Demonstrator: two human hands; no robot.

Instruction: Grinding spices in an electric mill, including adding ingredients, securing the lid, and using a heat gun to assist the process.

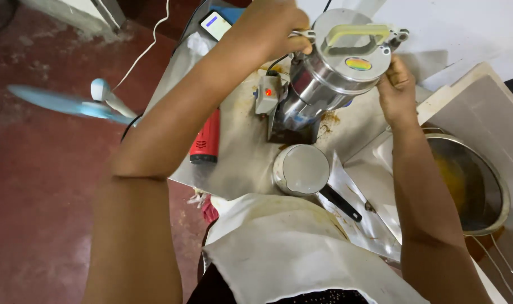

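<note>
On the cloth-covered worktop (239, 157), seen from the head camera, a steel grinder drum (335, 73) stands tilted toward the person, its round lid with a pale yellow handle (355, 35) facing the lens. The left hand (270, 28) is closed around the latch fitting at the drum's left rim, fingers curled over it. The right hand (396, 90) is clamped against the drum's right side, just under the lid edge (the fingertips are hidden behind the steel, so how far they wrap I cannot tell). A small switch box with a red light (268, 93) sits on the machine's base, touching the drum's left flank. Just in front of the base lies a small lidded pan with a black handle (304, 169), and to the right, partly under the right forearm, a metal sieve bowl (470, 186) holds something orange-yellow. A red tool (207, 141) lies at the left edge of the cloth.

The step in hand looks like steadying or tipping the drum with both hands. The next move would call for a firm two-sided hold, since the drum leans and seems heavy.
</note>
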